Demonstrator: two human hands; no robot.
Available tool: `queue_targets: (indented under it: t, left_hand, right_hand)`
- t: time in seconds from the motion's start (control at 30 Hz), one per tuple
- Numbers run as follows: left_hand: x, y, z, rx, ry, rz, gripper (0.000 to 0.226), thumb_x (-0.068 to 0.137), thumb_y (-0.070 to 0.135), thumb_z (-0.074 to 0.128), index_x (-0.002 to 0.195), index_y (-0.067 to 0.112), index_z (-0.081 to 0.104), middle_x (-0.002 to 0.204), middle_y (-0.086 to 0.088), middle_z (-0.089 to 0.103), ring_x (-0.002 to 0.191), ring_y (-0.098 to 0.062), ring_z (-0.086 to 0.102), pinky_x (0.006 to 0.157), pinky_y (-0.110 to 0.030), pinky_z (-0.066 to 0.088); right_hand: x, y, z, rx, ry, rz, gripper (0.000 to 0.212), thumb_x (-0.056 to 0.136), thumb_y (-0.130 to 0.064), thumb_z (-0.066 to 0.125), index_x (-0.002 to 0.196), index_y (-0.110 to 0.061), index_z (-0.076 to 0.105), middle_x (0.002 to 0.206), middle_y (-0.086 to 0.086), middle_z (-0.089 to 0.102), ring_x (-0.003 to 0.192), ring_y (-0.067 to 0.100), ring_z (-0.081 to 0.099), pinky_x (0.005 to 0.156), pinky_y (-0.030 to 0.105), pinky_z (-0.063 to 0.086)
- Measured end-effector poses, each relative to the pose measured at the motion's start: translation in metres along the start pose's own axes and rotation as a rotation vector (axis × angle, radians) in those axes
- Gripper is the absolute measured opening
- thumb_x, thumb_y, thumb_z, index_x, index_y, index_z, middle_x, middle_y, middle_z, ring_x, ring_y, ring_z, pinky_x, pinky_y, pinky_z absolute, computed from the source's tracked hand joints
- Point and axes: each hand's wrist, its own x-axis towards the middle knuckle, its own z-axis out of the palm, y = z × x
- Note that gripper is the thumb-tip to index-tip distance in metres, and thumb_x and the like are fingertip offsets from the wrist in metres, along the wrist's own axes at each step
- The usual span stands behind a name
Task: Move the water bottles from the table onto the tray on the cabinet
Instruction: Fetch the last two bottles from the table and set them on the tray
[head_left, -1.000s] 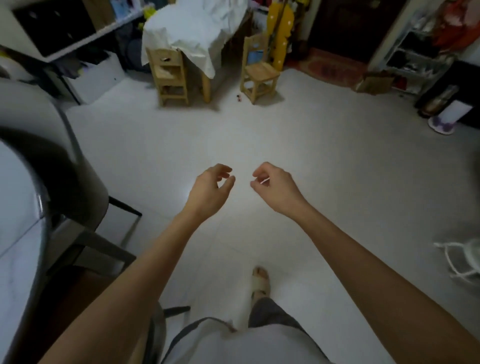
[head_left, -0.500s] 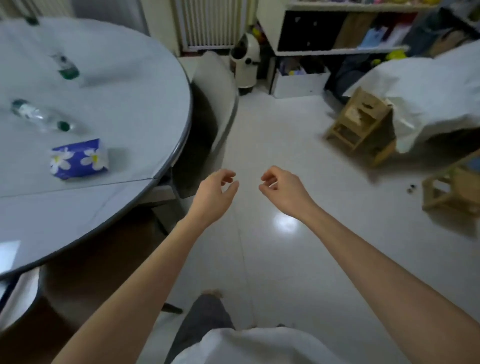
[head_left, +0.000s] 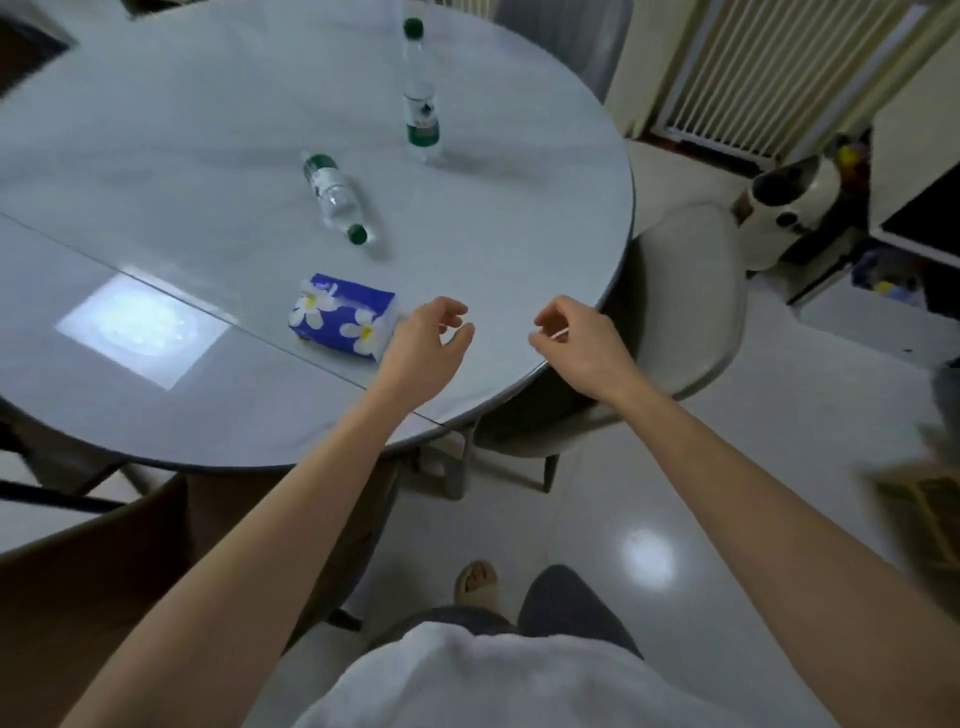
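Two clear water bottles with green caps and green labels are on the round grey table (head_left: 519, 218). One bottle (head_left: 420, 93) stands upright toward the far side. The other bottle (head_left: 335, 197) lies on its side nearer me, cap pointing toward me. My left hand (head_left: 426, 348) hovers over the table's near edge, fingers loosely curled and apart, holding nothing. My right hand (head_left: 576, 343) hangs just at the table's rim to the right, also loosely curled and holding nothing. Both hands are well short of the bottles. No tray or cabinet is in view.
A blue tissue pack with white flowers (head_left: 340, 314) lies just left of my left hand. A grey chair (head_left: 685, 291) is tucked at the table's right edge. A brown chair back (head_left: 104, 571) stands at lower left. A white appliance (head_left: 789, 208) sits on the floor at right.
My view has swung left from the open floor onto the table, so the bottles and tissue pack now lie in front of me. Both hands stay raised, curled and holding nothing.
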Motion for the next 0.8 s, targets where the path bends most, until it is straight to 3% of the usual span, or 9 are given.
queue_targets:
  t: [0.1, 0.27, 0.5, 0.67, 0.8]
  left_hand:
    - [0.031, -0.008, -0.018, 0.011, 0.055, -0.074, 0.033, 0.096, 0.031, 0.052, 0.127, 0.018, 0.056, 0.12, 0.001, 0.063, 0.112, -0.014, 0.058, 0.095, -0.031, 0.047]
    - [0.102, -0.025, -0.042, 0.031, 0.184, -0.158, 0.031, 0.095, 0.027, 0.053, 0.124, 0.017, 0.058, 0.116, 0.001, 0.063, 0.11, -0.014, 0.057, 0.086, -0.025, 0.04]
    - [0.204, -0.046, -0.066, 0.119, 0.251, -0.247, 0.032, 0.095, 0.026, 0.054, 0.126, 0.016, 0.057, 0.122, -0.004, 0.062, 0.112, -0.022, 0.058, 0.093, -0.035, 0.047]
    - [0.277, -0.085, -0.094, 0.4, 0.171, -0.263, 0.043, 0.094, 0.025, 0.055, 0.136, 0.019, 0.047, 0.137, -0.008, 0.049, 0.119, -0.031, 0.05, 0.092, -0.047, 0.049]
    - [0.336, -0.13, -0.125, 0.626, -0.047, -0.099, 0.069, 0.086, 0.021, 0.063, 0.147, 0.019, 0.032, 0.151, -0.01, 0.034, 0.14, -0.033, 0.027, 0.106, -0.049, 0.038]
  right_hand:
    - [0.056, -0.01, -0.001, -0.021, -0.075, -0.056, 0.022, 0.09, -0.023, 0.061, 0.108, -0.01, 0.06, 0.103, 0.003, 0.066, 0.091, 0.02, 0.062, 0.08, 0.028, 0.046]
    - [0.17, -0.028, 0.01, 0.017, -0.096, -0.147, 0.023, 0.088, -0.019, 0.061, 0.108, -0.008, 0.06, 0.103, 0.005, 0.066, 0.093, 0.02, 0.061, 0.079, 0.027, 0.045]
    - [0.329, -0.04, 0.035, 0.116, -0.073, -0.148, 0.044, 0.087, -0.023, 0.065, 0.123, -0.005, 0.047, 0.127, 0.011, 0.053, 0.115, 0.024, 0.052, 0.092, 0.032, 0.04]
    - [0.423, -0.044, 0.065, 0.203, 0.015, -0.088, 0.067, 0.08, -0.028, 0.072, 0.134, -0.006, 0.036, 0.135, 0.012, 0.045, 0.123, 0.027, 0.045, 0.1, 0.035, 0.039]
    - [0.483, -0.041, 0.091, 0.277, 0.073, -0.064, 0.089, 0.073, -0.036, 0.078, 0.143, -0.016, 0.027, 0.144, 0.006, 0.038, 0.13, 0.023, 0.037, 0.101, 0.032, 0.034]
